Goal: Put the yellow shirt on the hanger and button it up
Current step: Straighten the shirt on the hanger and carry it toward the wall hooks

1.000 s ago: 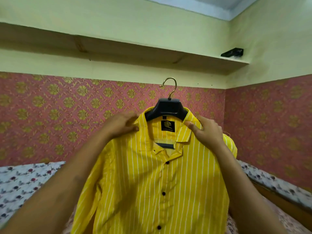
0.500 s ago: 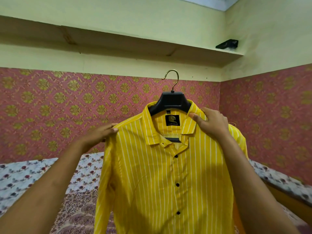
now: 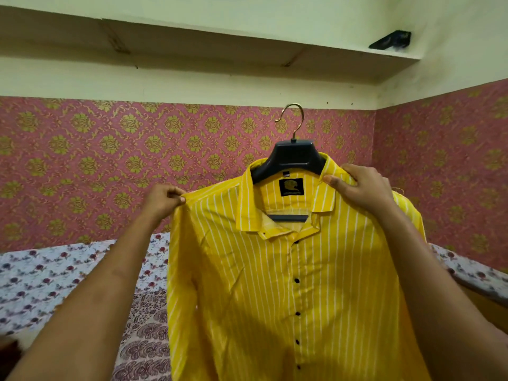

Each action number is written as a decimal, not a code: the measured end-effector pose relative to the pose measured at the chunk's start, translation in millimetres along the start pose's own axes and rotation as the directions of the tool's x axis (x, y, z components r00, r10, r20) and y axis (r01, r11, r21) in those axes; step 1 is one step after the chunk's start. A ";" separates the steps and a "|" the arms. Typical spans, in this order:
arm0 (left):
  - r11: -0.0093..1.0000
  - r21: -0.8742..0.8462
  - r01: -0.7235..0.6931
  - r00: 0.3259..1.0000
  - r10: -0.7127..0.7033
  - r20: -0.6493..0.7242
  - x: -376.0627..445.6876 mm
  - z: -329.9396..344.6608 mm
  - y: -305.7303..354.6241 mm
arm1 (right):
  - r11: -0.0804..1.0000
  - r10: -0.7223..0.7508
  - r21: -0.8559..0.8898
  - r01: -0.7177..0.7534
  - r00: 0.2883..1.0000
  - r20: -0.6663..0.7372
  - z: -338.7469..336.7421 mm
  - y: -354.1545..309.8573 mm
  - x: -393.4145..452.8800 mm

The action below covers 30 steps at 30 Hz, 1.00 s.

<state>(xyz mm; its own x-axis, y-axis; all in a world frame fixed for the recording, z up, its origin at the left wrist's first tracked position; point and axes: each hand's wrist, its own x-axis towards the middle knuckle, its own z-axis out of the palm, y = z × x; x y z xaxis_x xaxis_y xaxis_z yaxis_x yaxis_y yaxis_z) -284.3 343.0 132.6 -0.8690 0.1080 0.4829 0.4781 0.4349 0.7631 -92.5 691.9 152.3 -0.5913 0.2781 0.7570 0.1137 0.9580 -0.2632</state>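
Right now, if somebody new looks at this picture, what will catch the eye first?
First, the yellow striped shirt held up at centre on a dark hanger, its lower buttons fastened. The left hand pinches one shoulder and the right hand grips beside the collar. Behind is pink patterned wallpaper, with a floral bedsheet below.

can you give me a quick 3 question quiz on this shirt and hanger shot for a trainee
1. True or false: the yellow shirt is already on the black hanger.
2. Where do the left hand fingers pinch the shirt? A) the hem B) the shoulder seam C) a cuff
3. Fill in: the hanger's hook hangs on ____.

Key:
1. True.
2. B; the right hand grips the other shoulder beside the collar.
3. Nothing; the hands hold it up.
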 end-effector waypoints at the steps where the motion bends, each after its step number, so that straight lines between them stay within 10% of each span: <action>1: 0.995 0.100 -0.013 0.998 0.020 -0.060 1.8 3.8 -1.5 | 1.000 -0.006 0.008 0.006 1.000 -0.006 1.1 -3.3 0.3; 10: 0.920 0.388 -0.057 0.974 0.137 -0.180 14.2 2.7 -14.5 | 0.996 -0.024 0.092 0.023 1.000 0.010 10.5 -13.5 -2.1; 13: 0.760 0.649 -0.035 0.968 0.188 -0.167 15.3 5.5 -15.9 | 0.996 0.001 0.094 -0.002 1.000 0.009 14.8 -14.2 -2.1; 19: 0.915 -0.193 -0.355 0.925 0.374 0.071 -7.6 20.2 30.1 | 0.999 -0.003 0.050 0.003 1.000 -0.002 23.5 -19.4 2.2; 24: 0.810 0.179 -0.559 0.820 0.506 0.269 3.1 40.6 50.3 | 0.999 -0.042 0.008 0.042 0.999 -0.031 33.4 -25.9 5.7; 30: 0.801 0.138 -0.582 0.811 0.559 0.172 9.7 52.4 55.3 | 0.993 -0.059 0.101 0.058 0.998 0.005 27.0 -13.4 -3.3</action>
<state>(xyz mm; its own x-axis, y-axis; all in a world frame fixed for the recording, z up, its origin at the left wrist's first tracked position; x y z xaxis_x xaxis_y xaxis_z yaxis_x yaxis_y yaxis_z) -273.0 414.9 156.9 -0.4591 0.4851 0.7443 0.8713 0.4092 0.2707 -113.6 676.3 137.1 -0.6011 0.2209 0.7681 -0.0020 0.9606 -0.2779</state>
